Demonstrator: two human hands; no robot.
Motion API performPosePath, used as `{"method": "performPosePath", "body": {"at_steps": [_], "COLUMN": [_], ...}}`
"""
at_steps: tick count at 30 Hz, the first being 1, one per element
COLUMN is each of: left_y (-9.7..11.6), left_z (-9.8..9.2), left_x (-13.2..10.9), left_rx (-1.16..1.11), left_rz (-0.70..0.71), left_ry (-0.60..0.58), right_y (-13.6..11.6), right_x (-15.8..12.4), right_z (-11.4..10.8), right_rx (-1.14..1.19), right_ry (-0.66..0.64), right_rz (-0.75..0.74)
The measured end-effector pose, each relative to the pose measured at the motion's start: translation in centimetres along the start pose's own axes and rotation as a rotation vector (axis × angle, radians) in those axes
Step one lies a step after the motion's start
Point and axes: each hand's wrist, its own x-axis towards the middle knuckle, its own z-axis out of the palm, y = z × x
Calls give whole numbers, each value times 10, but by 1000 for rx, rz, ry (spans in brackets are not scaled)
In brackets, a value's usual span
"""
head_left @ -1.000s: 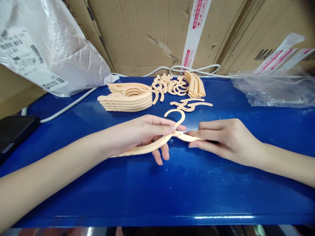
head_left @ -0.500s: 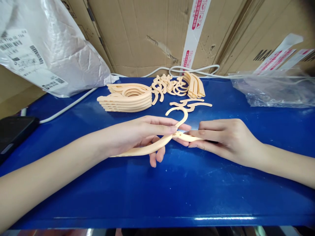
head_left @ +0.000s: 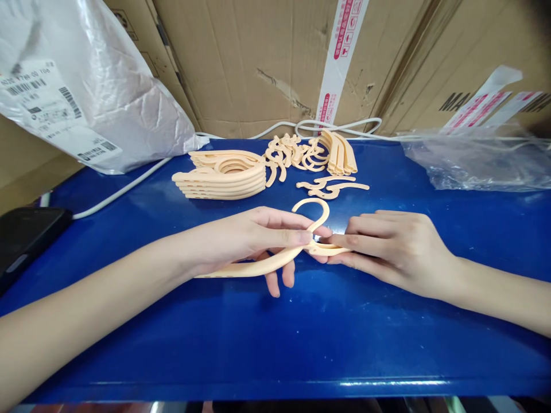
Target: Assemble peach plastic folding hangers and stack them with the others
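A cream plastic clothes hanger (head_left: 262, 265) is held between my two hands above the blue table, its hook (head_left: 325, 213) pointing up and away from me. My left hand (head_left: 262, 235) grips it at the centre joint, thumb on top just below the hook, while one long arm runs back beneath the palm. With the fingers pinched, my right hand (head_left: 391, 244) holds the shorter-looking right arm of the hanger; the fingers hide that arm's end. Beyond the hands lie loose hook pieces (head_left: 333, 186).
A stack of folded hangers (head_left: 219, 183) stands at the back left of the blue table (head_left: 275, 344). Loose hooks (head_left: 293, 150) and several curved arms (head_left: 342, 155) lie beside it. Around are a silver mailer bag (head_left: 129, 97), a phone (head_left: 32, 235), white cable (head_left: 124, 189), clear plastic (head_left: 477, 158) and cartons (head_left: 258, 57).
The hanger's centre has tilted slightly and its right arm shows more of its inner side. Both hands sit a little lower in view, keeping their grip. The whole scene has shifted slightly.
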Motion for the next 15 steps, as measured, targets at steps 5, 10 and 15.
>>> {"method": "performPosePath", "body": {"at_steps": [5, 10, 15], "left_y": [-2, -3, -2], "left_z": [1, 5, 5], "left_x": [1, 0, -1], "left_rx": [41, 48, 103], "left_rz": [21, 25, 3], "left_ry": [13, 47, 106], "right_y": [1, 2, 1], "right_x": [-1, -2, 0], "right_z": [0, 1, 0], "right_rx": [-30, -43, -8], "right_ry": [-21, -28, -46], "right_rz": [-39, -70, -64]}}
